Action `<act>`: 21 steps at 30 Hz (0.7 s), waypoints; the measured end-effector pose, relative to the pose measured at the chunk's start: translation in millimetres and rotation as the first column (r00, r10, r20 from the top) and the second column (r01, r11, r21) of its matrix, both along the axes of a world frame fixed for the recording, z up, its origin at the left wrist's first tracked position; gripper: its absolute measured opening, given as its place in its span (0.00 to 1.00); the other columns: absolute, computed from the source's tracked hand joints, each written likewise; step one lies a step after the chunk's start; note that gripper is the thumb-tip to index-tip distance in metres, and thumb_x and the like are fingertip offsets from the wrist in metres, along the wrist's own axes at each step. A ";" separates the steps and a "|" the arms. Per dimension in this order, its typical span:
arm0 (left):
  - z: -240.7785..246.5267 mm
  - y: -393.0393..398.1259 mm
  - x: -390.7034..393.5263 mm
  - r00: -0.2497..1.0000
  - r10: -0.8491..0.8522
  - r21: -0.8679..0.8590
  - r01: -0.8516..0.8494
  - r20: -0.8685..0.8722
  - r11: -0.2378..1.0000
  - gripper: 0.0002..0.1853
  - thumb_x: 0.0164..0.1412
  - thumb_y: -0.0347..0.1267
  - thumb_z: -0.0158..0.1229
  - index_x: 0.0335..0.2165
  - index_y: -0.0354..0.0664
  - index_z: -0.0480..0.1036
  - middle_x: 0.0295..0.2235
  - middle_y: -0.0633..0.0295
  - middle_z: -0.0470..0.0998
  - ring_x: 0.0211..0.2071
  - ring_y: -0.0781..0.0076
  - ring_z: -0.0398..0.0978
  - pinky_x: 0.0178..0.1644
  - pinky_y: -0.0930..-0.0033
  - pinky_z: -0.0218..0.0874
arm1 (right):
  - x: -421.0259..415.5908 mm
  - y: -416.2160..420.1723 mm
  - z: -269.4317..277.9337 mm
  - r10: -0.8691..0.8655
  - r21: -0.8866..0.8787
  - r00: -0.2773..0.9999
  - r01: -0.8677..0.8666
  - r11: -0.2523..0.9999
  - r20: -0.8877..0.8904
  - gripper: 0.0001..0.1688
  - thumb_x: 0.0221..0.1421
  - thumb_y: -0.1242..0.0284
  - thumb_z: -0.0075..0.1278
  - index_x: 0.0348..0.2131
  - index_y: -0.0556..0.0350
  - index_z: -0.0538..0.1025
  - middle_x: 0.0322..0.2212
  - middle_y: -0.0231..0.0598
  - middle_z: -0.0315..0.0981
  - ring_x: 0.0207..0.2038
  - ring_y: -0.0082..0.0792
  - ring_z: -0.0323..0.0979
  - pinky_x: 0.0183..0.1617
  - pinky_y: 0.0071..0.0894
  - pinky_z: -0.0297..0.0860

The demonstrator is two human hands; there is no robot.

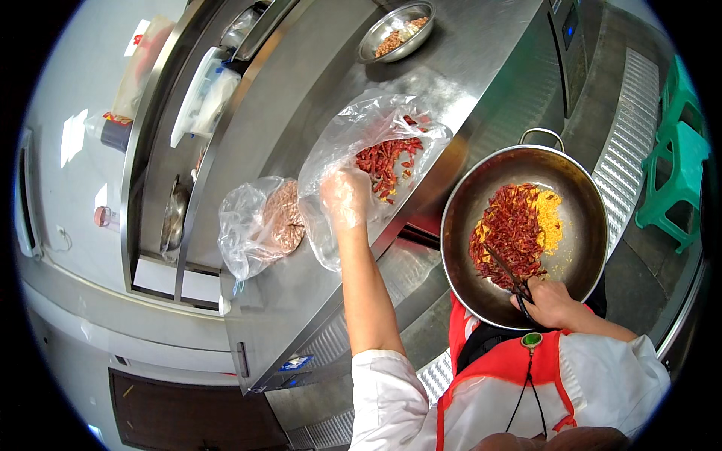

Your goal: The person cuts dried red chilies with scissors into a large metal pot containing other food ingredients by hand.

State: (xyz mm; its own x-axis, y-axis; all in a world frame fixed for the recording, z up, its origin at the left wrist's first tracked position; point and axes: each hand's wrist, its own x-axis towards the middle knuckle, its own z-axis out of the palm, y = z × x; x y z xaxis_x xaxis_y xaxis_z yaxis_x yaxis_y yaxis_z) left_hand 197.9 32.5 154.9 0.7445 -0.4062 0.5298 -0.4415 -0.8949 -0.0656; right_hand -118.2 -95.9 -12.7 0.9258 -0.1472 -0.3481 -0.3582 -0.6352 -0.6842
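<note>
My right hand [545,303] grips the black handles of a pair of scissors [506,265]. Their blades rest over cut dried red chilies [510,225] in a large two-tone metal wok [581,186], in front of my body. Yellow granules [548,220] lie beside and under the chilies. Clear thin plastic covers my left hand [345,194], which is at a clear plastic bag [333,149] on the steel counter. Its fingers are bunched, and what they hold is hidden. More dried red chilies [386,160] lie in that bag, just past the hand.
A tied bag of peanuts [284,217] sits left on the steel counter [304,293]. Farther back stands a steel bowl [403,48] with peanuts and pale pieces. Shelving [194,225] with containers runs behind. Green plastic stools [677,175] stand at the right, beside a floor grate [626,135].
</note>
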 end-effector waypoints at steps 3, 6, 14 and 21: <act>9.8 0.7 -17.6 0.997 0.026 -0.092 -0.019 0.073 0.996 0.13 0.53 0.33 0.49 0.25 0.34 0.75 0.22 0.42 0.74 0.25 0.45 0.73 0.33 0.54 0.64 | 0.6 1.8 2.3 -0.007 0.005 1.000 0.006 1.000 0.014 0.34 0.54 0.48 0.40 0.29 0.68 0.67 0.24 0.62 0.71 0.32 0.58 0.71 0.38 0.50 0.65; 7.7 -5.1 -40.0 0.972 -0.227 -0.352 0.235 0.065 0.906 0.12 0.54 0.32 0.51 0.25 0.33 0.75 0.17 0.48 0.73 0.20 0.53 0.72 0.28 0.59 0.64 | -1.3 0.8 1.9 -0.050 0.006 0.998 0.050 0.999 0.046 0.34 0.53 0.48 0.40 0.29 0.68 0.67 0.24 0.62 0.71 0.32 0.58 0.71 0.38 0.50 0.65; -89.2 -22.5 -116.6 0.545 -0.657 -0.837 -0.177 -0.521 0.518 0.09 0.58 0.31 0.52 0.32 0.35 0.75 0.21 0.68 0.72 0.19 0.85 0.65 0.18 0.82 0.57 | -2.5 -3.6 8.1 -0.088 0.081 0.988 0.078 0.994 0.127 0.33 0.53 0.49 0.40 0.27 0.67 0.64 0.21 0.57 0.69 0.29 0.57 0.70 0.36 0.49 0.64; -129.4 -30.8 -158.9 0.746 -0.514 -0.589 0.203 -0.424 0.782 0.10 0.56 0.30 0.50 0.28 0.31 0.71 0.28 0.43 0.73 0.31 0.48 0.72 0.34 0.57 0.61 | -5.1 -5.0 5.6 -0.091 0.099 0.986 0.078 0.992 0.139 0.32 0.53 0.48 0.42 0.26 0.66 0.64 0.21 0.56 0.69 0.27 0.56 0.70 0.34 0.48 0.64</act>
State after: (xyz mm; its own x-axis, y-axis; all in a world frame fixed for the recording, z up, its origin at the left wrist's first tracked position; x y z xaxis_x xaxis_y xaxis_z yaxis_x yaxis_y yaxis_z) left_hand 39.0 1.7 25.5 0.8088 -0.5131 0.2875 -0.5528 -0.4963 0.6694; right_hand -123.3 -100.9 -7.1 0.9526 -0.2003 -0.2289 -0.3022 -0.5382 -0.7868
